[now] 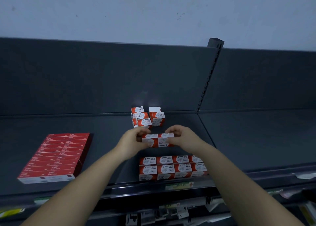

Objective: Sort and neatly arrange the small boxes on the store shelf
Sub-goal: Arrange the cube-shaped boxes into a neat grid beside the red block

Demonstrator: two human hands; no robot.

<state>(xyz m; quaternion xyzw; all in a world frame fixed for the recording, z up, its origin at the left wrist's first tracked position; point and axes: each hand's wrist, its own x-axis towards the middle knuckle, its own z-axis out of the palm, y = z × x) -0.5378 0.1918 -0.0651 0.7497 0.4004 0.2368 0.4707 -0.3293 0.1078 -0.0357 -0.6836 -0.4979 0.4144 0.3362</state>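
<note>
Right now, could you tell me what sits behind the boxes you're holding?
An untidy cluster of paper clip boxes by the back panel; the left hand hides its base.

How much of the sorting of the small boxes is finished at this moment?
Done: a tidy block of paper clip boxes stands at the front of the shelf. In hand: the left hand and right hand grip two boxes side by side. Left: the untidy pile at the back.
</note>
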